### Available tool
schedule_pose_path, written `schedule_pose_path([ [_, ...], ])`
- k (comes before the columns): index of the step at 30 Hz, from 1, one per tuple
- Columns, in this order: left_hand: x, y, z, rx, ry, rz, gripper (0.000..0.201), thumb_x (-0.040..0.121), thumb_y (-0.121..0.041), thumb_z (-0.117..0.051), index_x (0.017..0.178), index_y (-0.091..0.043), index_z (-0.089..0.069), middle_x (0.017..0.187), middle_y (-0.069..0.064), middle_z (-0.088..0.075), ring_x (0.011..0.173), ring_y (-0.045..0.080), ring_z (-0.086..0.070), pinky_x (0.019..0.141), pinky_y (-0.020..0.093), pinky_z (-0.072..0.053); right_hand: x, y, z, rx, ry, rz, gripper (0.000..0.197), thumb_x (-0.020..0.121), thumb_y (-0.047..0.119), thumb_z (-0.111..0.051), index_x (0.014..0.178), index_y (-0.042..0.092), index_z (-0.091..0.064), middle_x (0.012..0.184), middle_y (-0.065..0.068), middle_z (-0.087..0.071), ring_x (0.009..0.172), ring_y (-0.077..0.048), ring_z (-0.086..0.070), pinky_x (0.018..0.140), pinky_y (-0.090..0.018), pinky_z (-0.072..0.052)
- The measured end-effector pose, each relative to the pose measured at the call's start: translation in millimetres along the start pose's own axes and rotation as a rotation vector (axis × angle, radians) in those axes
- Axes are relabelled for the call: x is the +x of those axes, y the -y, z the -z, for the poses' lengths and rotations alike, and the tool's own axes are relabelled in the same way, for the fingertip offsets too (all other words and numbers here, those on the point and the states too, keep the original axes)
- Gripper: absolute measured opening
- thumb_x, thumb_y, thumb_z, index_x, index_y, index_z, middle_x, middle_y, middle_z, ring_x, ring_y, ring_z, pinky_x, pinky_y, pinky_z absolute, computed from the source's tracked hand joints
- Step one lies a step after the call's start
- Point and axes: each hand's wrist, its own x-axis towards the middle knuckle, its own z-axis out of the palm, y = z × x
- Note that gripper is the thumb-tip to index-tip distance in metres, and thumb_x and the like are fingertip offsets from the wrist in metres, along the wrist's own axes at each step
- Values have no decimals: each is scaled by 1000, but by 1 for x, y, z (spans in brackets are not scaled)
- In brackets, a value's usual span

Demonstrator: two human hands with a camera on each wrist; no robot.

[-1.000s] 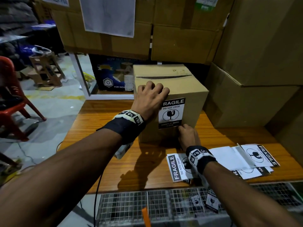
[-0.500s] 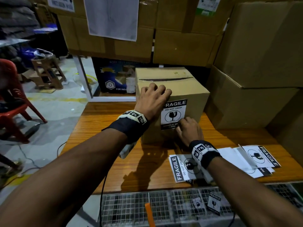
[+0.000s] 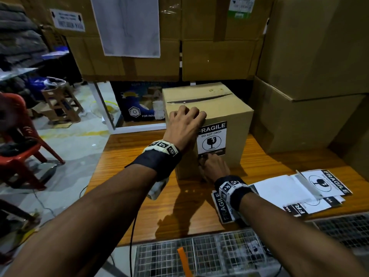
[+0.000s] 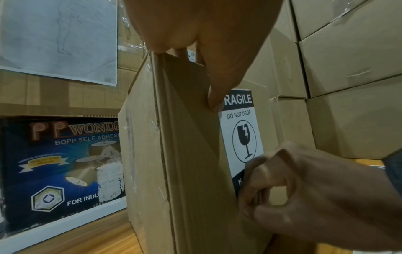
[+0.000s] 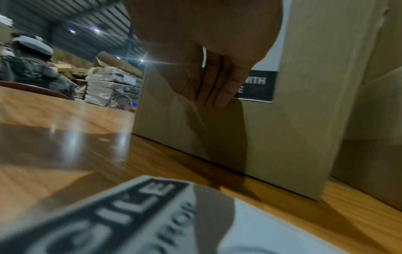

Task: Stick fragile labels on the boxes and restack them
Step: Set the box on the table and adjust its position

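A glossy orange-brown wooden bench (image 3: 139, 196) carries the work. Behind it, a dark blue printed carton of self-adhesive tape (image 4: 60, 163) sits under a white metal frame (image 3: 103, 108). A large white paper sheet (image 3: 127, 27) hangs above. To the left, a red plastic chair (image 3: 18, 136) stands on the grey concrete floor (image 3: 75, 152). A wire mesh rack (image 3: 199, 256) with an orange strip (image 3: 184, 260) lies at the near edge.

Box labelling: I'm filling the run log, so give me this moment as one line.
step: smoothing label | box: upright on table | left hand: steadies box top | right hand: presses label's lower edge
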Motion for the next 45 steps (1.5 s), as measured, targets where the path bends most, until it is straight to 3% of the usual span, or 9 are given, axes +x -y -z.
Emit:
schedule_pose_path([
  [6,2,0,2,19,36,7,46,95,-28,-61,136,-20,-43,140,9,-48,123,33,-43,97,50,-39,5,6,6,100,-70,85,19,98,30,-54,106,15,-64,107,-5,-60,90,-20,-59,75,-25,-46],
  [9,2,1,1,13,29,3,43,95,-27,-62,133,-19,-46,137,9,-50,120,33,-45,94,50,-41,1,-5,36,104,-221,132,10,88,13,-66,98,11,-67,101,-7,-61,93,-22,-57,75,-27,-44],
  [14,2,2,2,-6,16,0,36,98,-33,-54,131,-20,-46,134,7,-52,116,32,-46,92,49,-41,-1,-49,72,187,-433,32,10,90,14,-64,98,9,-67,96,-9,-63,86,-25,-59,73,-27,-38],
  [21,0,1,8,-13,39,1,37,99,-34,-53,133,-20,-47,136,7,-51,119,31,-45,93,49,-40,5,-69,99,356,-697,27,34,83,23,-79,108,8,-61,101,-9,-60,86,-22,-59,74,-34,-53],
  [25,2,0,12,-13,62,4,35,102,-35,-48,134,-21,-46,138,6,-49,120,30,-43,93,48,-39,15,-75,110,296,-648,20,53,82,34,-77,127,19,-53,109,-10,-51,89,-25,-59,73,-39,-56],
  [34,2,-3,13,-30,73,31,35,103,-37,-46,135,-21,-46,140,6,-49,121,29,-44,95,46,-39,18,-83,122,273,-639,112,23,95,30,-57,106,13,-67,93,-8,-50,78,-23,-52,61,-43,-53],
  [37,-2,-6,16,-17,82,67,39,102,-35,-47,139,-25,-41,144,1,-46,128,26,-40,103,49,-34,17,-84,130,178,-665,54,17,89,16,-64,104,15,-72,99,-10,-51,95,-29,-46,74,-44,-49],
  [41,-15,-7,19,0,125,175,56,97,-33,-57,146,-34,-30,155,-4,-35,141,25,-28,109,66,-21,15,-90,141,190,-419,48,41,88,35,-64,128,28,-61,133,-6,-44,127,-33,-31,98,-48,-38],
  [45,-27,3,21,-42,168,244,65,94,-28,-61,149,-28,-27,157,7,-26,142,33,-20,105,61,-38,16,-89,142,268,-235,116,61,86,33,-74,142,32,-49,145,-3,-36,130,-31,-34,109,-50,-36],
])
